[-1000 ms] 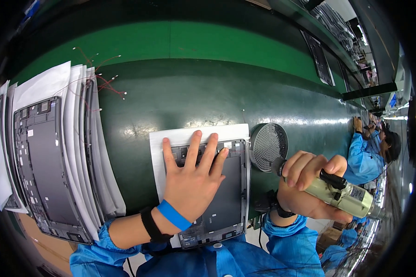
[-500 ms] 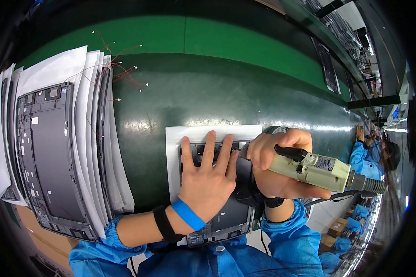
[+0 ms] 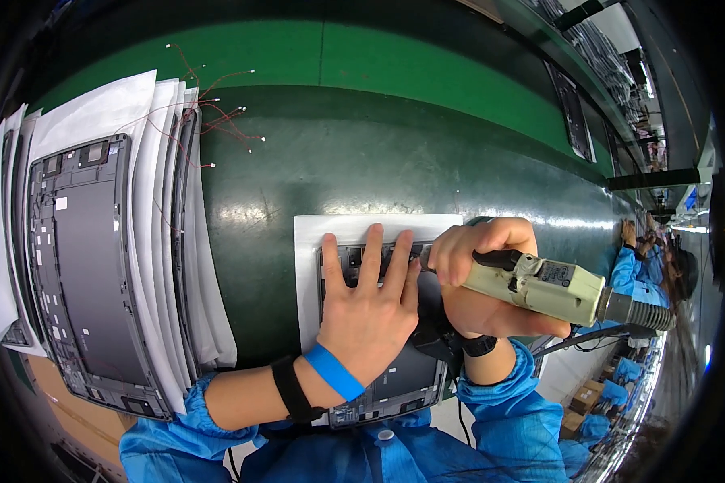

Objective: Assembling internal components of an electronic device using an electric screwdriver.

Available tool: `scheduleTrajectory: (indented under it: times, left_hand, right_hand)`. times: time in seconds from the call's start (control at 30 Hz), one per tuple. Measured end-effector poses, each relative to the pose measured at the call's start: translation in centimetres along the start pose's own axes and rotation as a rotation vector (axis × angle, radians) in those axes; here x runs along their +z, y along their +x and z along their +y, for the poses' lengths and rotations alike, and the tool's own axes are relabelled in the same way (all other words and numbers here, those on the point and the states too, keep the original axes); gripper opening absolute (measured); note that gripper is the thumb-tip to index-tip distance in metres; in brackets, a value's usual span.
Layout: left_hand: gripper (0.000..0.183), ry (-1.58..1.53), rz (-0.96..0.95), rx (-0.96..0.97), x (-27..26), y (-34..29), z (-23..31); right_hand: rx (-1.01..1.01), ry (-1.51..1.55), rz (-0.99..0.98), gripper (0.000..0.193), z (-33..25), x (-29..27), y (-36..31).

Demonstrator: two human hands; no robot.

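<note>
My left hand (image 3: 368, 318) lies with its fingers spread on a dark tablet-like device housing (image 3: 391, 394), pressing its upper part. The housing rests on a white sheet (image 3: 308, 241) on the green bench. My right hand (image 3: 479, 274) is wrapped round a cream electric screwdriver (image 3: 568, 291) with a black lever, held almost level. Its cord end points right, and its working end is by my left fingertips over the housing's upper edge. My fingers hide the exact spot where the tip is. Black straps circle both wrists, and a blue band is on the left.
At left stands a stack of similar dark housings (image 3: 97, 266) interleaved with white sheets. Thin red wires (image 3: 209, 105) with white connectors stick out over its top. A rack (image 3: 604, 105) runs along the far right. Another person in blue (image 3: 640, 270) is at the bench's right.
My right hand and the screwdriver have shifted slightly left, with the working end closer to my left fingers. The whole view has shifted a little. My left hand stays flat on the housing.
</note>
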State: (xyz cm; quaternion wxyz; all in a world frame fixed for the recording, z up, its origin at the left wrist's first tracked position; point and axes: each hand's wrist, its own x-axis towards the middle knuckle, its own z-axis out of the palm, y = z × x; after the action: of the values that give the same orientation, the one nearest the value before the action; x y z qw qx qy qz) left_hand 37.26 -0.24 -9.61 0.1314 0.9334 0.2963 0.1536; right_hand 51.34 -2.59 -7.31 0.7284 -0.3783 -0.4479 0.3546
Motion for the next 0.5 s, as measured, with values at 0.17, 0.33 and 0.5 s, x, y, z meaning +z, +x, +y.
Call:
scheduleTrajectory:
  times: [0.17, 0.33, 0.5]
  left_hand:
    - [0.04, -0.009, 0.002, -0.004, 0.07, -0.11, 0.0]
    - [0.04, -0.01, 0.01, 0.001, -0.03, -0.17, 0.14]
    - [0.041, 0.004, -0.01, 0.014, 0.08, 0.23, 0.11]
  right_hand:
    - [0.01, 0.011, 0.016, 0.099, 0.24, 0.01, -0.08]
    - [0.049, -0.015, 0.046, 0.1, 0.24, -0.11, -0.36]
    - [-0.035, 0.054, 0.059, 0.101, -0.03, -0.89, 0.35]
